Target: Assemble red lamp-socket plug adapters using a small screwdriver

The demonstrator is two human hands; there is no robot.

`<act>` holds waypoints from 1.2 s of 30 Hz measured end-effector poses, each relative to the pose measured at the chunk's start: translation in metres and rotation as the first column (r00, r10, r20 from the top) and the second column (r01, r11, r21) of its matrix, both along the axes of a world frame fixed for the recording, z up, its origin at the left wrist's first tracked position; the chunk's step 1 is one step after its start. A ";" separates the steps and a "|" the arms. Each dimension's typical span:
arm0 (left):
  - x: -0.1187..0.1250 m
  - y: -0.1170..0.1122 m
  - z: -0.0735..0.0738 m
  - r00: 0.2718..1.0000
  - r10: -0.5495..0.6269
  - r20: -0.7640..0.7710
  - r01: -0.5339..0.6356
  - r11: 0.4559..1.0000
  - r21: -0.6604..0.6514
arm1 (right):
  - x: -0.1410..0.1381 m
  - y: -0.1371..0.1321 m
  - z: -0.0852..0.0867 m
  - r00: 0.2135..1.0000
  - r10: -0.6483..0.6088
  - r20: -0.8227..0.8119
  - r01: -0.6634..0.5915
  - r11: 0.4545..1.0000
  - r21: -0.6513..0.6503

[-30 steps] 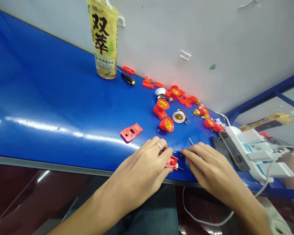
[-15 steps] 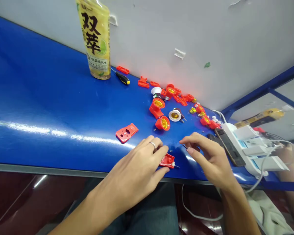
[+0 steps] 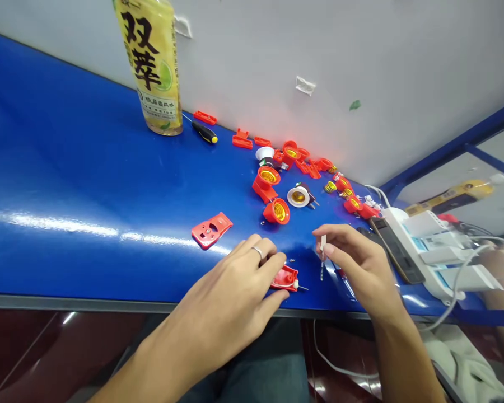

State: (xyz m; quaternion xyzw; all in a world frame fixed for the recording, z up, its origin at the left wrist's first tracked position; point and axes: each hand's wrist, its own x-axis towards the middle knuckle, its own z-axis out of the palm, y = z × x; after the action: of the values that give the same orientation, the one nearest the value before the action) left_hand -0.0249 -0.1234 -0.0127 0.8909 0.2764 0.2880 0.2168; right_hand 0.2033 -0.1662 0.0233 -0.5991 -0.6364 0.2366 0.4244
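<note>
My left hand (image 3: 243,280), with a ring on one finger, is closed over a red plastic casing (image 3: 286,276) at the table's front edge. A thin metal pin and a small white bit stick out of its right end; my fingers cover the rest. To the right, my right hand (image 3: 357,263) pinches a small white plastic piece (image 3: 323,242) between thumb and forefinger. A thin coil spring (image 3: 321,267) hangs below that piece. A tiny screw (image 3: 291,260) lies just behind the casing. Left of my left hand lies a flat red cover (image 3: 212,230) with cut-outs.
Red lamp sockets (image 3: 276,211), a white-rimmed socket plug (image 3: 299,196) and loose red parts lie along the wall. Farther left are a screwdriver (image 3: 204,132) and a drink bottle (image 3: 159,73). A phone (image 3: 397,250) and a white power strip (image 3: 428,246) stand right. Another person's arm shows far right.
My right hand has turned, and the white piece with its spring now shows in its fingers. My left hand stays on the red casing. The view has shifted slightly.
</note>
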 end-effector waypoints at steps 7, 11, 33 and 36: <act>-0.001 0.000 -0.001 1.000 0.010 -0.009 -0.010 0.999 -0.053 | -0.021 -0.012 -0.006 0.982 -0.161 -0.100 0.168 0.984 0.068; -0.001 0.001 -0.002 1.000 0.013 -0.010 -0.013 1.000 -0.024 | -0.028 -0.024 -0.011 0.979 -0.198 0.053 0.188 0.970 0.154; -0.002 0.002 -0.001 1.000 -0.002 -0.028 0.002 1.000 -0.007 | -0.014 -0.026 -0.019 0.951 0.072 0.300 -0.115 0.985 0.130; -0.003 0.002 -0.001 1.000 -0.006 -0.025 0.006 1.000 -0.026 | -0.012 -0.026 -0.022 0.939 0.078 0.335 -0.137 0.979 0.154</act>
State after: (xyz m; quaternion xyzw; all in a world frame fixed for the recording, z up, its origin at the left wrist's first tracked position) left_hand -0.0274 -0.1217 -0.0134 0.8924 0.2801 0.2725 0.2255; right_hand 0.1909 -0.1918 0.0016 -0.5547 -0.7481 0.0998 0.3501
